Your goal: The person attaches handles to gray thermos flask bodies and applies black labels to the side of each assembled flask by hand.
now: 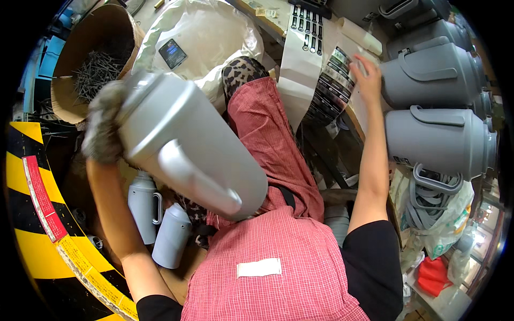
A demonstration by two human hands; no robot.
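Note:
My left hand (103, 125), in a worn grey glove, is closed round the narrower end of a large grey plastic jug (214, 144). This jug lies tilted across my lap, its side handle (193, 179) toward me; the glove and the upper end are a little blurred. My bare right hand (369, 83) reaches out over the bench on the right. Its fingers are apart, with the tips beside the edge of a sheet of dark printed labels (333, 83). A strip of small black stickers (306, 29) on white backing lies farther off.
Several grey jugs (428, 75) lie stacked at right, above a plastic bag (455, 203) with grey handles. A cardboard drum (63, 88) of nails stands far left. A phone (172, 53) rests on a white sack (214, 32). Smaller grey bottles (172, 235) stand low left, near a black-and-yellow striped edge (32, 214).

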